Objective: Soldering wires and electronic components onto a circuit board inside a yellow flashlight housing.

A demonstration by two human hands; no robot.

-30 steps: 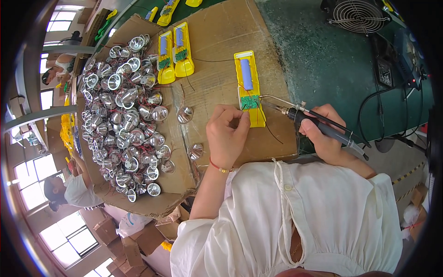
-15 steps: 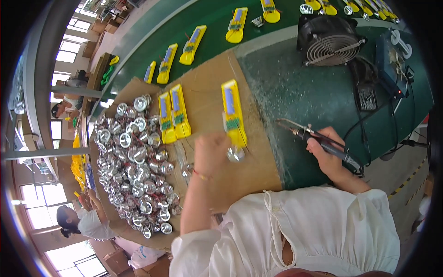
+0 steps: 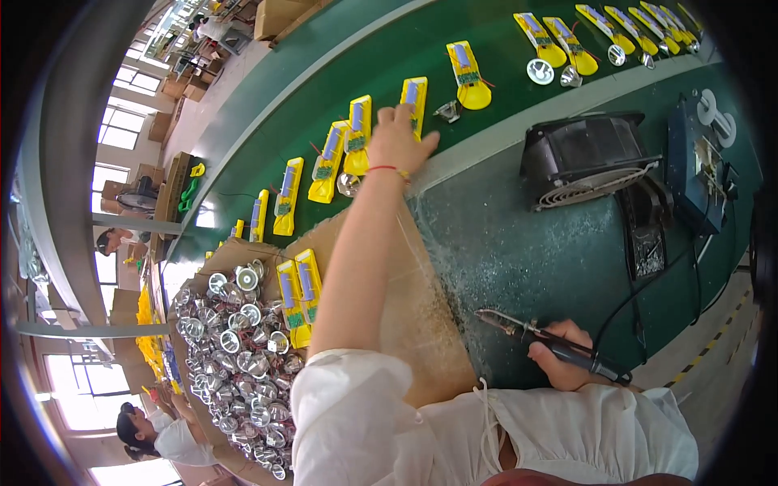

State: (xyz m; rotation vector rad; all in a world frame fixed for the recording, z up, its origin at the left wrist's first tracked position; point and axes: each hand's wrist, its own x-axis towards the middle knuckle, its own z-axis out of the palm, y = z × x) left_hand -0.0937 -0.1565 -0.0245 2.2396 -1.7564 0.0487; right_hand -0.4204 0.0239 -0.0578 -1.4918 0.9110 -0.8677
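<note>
Left arm stretching far forward, nearly straight, white sleeve at shoulder. Left hand [image 3: 399, 139] reaching palm down, fingers curling over something (red cord circling wrist). Right hand [image 3: 565, 362] staying low near body, fist closing around thin handle, forearm mostly hiding under sleeve.

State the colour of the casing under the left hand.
Yellow casing, under the left hand; head view.

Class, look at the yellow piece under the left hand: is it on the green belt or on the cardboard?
On the green belt: the left hand rests on the yellow piece, beyond the cardboard.
</note>
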